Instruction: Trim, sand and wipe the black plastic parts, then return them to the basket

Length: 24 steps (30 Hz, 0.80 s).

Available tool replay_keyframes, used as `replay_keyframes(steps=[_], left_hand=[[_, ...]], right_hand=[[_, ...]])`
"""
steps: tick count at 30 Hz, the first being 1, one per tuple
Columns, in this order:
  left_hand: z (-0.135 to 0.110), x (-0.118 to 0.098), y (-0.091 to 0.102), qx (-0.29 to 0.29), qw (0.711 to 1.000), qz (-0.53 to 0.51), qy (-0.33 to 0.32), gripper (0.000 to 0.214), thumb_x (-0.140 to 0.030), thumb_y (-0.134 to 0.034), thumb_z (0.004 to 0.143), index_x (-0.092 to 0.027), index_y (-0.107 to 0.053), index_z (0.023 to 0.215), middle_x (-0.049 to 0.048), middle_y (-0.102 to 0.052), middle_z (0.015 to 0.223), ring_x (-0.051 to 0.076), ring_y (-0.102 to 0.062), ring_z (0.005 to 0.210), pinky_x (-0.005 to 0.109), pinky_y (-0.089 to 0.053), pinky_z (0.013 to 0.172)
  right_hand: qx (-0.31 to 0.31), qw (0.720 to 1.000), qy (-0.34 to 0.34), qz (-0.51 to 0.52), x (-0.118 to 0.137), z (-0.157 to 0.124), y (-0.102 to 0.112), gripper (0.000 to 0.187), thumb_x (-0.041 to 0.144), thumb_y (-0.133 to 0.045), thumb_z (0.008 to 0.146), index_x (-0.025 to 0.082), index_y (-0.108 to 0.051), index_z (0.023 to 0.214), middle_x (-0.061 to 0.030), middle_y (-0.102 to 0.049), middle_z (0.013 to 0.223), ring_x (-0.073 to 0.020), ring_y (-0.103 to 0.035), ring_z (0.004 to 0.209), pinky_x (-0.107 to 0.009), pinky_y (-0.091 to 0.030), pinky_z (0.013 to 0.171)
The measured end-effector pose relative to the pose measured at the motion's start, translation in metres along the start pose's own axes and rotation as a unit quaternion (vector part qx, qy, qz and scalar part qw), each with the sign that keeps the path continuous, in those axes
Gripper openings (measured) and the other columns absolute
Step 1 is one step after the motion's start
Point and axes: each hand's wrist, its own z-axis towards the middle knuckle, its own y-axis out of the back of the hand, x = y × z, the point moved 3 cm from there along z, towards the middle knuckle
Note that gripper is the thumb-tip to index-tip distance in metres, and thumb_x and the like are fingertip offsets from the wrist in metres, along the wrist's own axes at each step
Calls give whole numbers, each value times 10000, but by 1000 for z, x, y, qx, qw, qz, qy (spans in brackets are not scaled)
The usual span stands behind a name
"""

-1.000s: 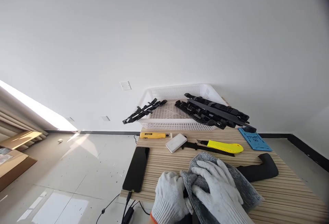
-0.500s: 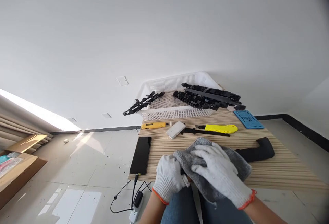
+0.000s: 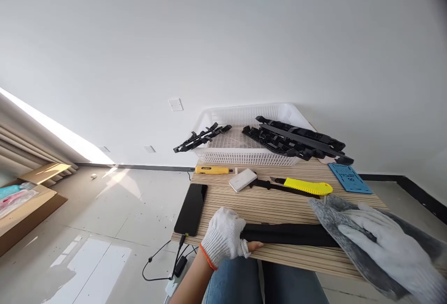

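Note:
In a white knit glove with an orange cuff, my left hand [image 3: 226, 233] grips the left end of a long black plastic strip [image 3: 289, 234] near the table's front edge. The bare thumb tip pokes out below the strip. My right hand [image 3: 380, 243], also gloved, holds a grey cloth [image 3: 331, 218] over the strip's right part, which the cloth hides. Behind the strip lie a yellow utility knife [image 3: 309, 186] with its blade out, a thin black bar [image 3: 279, 187] and a small white box-like block [image 3: 243, 180].
A white plastic basket [image 3: 244, 156] at the back holds several black plastic parts [image 3: 296, 136], some sticking out over its rim. A yellow-handled tool [image 3: 212, 170], a phone [image 3: 191, 208] on a cable and a blue plate [image 3: 350, 178] lie on the striped table [image 3: 223, 197].
My right hand has slid the cloth rightward along the black strip, uncovering its middle. My left hand stays on the left end. The view has shifted slightly.

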Motion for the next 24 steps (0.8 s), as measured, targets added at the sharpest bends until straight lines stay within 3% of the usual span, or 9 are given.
replay_keyframes(steps=[2,4,6,8,11,14,16,18,24], left_hand=[[0,1,-2,14,1000,1,10,668,-802,-524,785,-200,-556,496,39,-530,473,164,-500,464,321,-223,512],[3,3,-4,24,999,8,23,652,-791,-538,783,-202,-575,506,52,-562,495,189,-546,494,327,-256,519],[9,5,-6,40,998,14,37,631,-777,-550,780,-202,-602,528,72,-606,532,220,-593,535,336,-297,531],[18,7,-7,67,997,8,46,571,-731,-576,777,-199,-639,580,86,-652,587,244,-624,570,345,-342,550],[32,7,-4,94,994,-6,48,384,-570,-622,771,-197,-701,730,92,-702,687,268,-660,639,358,-407,607],[37,6,-1,107,993,0,49,313,-505,-630,754,-204,-712,775,95,-715,725,284,-676,686,365,-424,633],[35,7,-2,109,993,8,44,335,-537,-637,748,-208,-696,727,93,-709,709,282,-674,668,363,-410,609],[31,10,-5,92,995,16,37,379,-580,-639,751,-211,-676,674,86,-696,674,269,-664,633,355,-387,579],[21,20,-14,33,999,11,19,550,-721,-662,710,-207,-599,527,57,-602,533,209,-589,528,314,-313,523]], right_hand=[[15,999,37,-27,33,7,-7,438,632,-562,833,272,-810,813,-79,-788,929,-414,-692,1076,-627,-487,1036],[39,995,85,-34,72,14,-19,419,647,-606,828,304,-813,953,-43,-785,1046,-418,-662,1143,-635,-459,1051],[58,991,117,-14,113,23,-33,386,590,-596,894,317,-781,1095,-15,-770,1136,-368,-650,1176,-597,-421,1099],[61,990,129,10,151,33,-46,342,529,-592,929,296,-765,1111,-20,-770,1132,-329,-661,1147,-575,-398,1114],[67,992,102,39,197,45,-61,268,443,-682,883,259,-762,1061,-42,-776,1059,-295,-678,1049,-547,-403,1097],[65,994,69,49,217,50,-67,226,399,-722,849,254,-768,1016,-41,-779,1011,-295,-676,1035,-540,-402,1096],[60,995,63,52,212,48,-66,249,401,-718,848,267,-769,1051,-35,-776,1062,-310,-662,1103,-554,-373,1131],[50,997,49,42,187,43,-62,304,443,-707,843,293,-767,1100,-30,-763,1139,-347,-625,1194,-582,-376,1129],[-5,998,-48,-46,46,28,-25,478,621,-633,734,311,-783,1065,-54,-704,1288,-393,-566,1280,-614,-364,1143]])
